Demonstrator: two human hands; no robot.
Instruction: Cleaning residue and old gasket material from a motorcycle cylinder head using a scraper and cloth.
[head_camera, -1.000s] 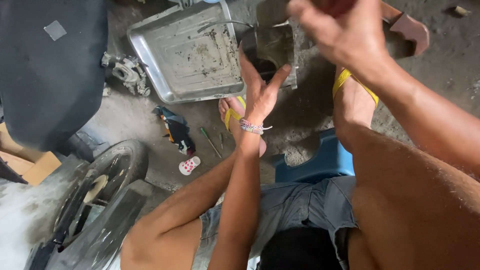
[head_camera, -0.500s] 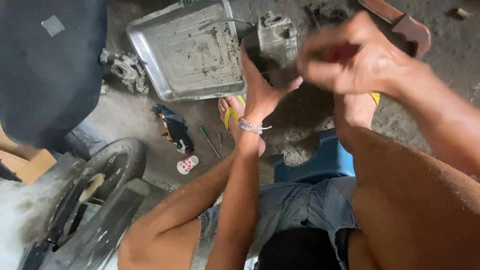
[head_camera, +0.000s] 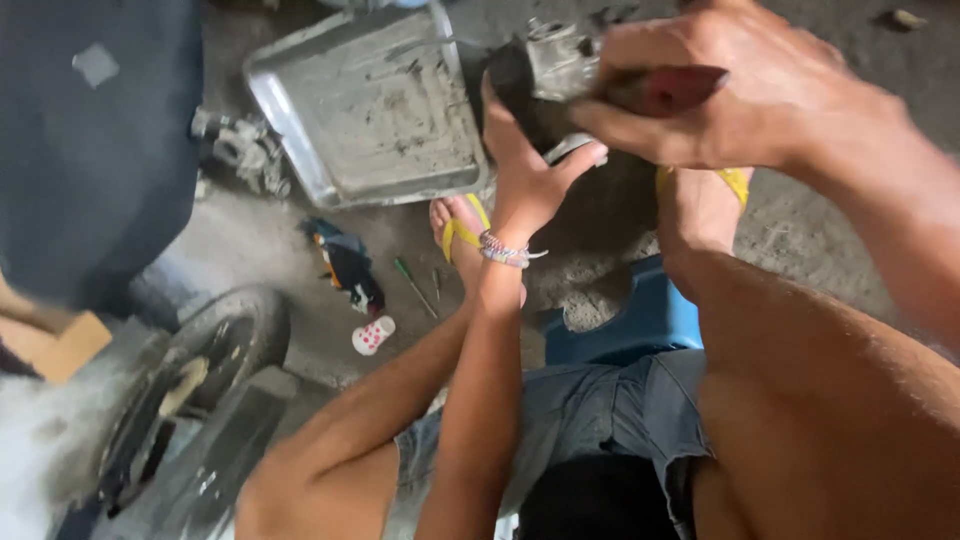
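Note:
My left hand (head_camera: 525, 170), with a beaded bracelet at the wrist, cups a grimy grey metal engine part (head_camera: 556, 55) from below, beside the tray's right edge. Just right of the part, my right hand (head_camera: 745, 95) is closed around a dark red tool handle (head_camera: 668, 88). The tool's working end is hidden behind the fingers and the part. Both forearms reach out over my knees.
A dented metal tray (head_camera: 370, 110) lies on the concrete floor. Another small metal assembly (head_camera: 238, 145) sits left of it. A rag (head_camera: 345, 265), a green screwdriver (head_camera: 412, 283) and a dotted white cap (head_camera: 372, 335) lie nearby. A tyre (head_camera: 205, 365) is at lower left, a blue stool (head_camera: 630, 320) under me.
My right hand came down from the top edge, closed on the red handle, and now sits against the metal part. The left hand stayed on the part.

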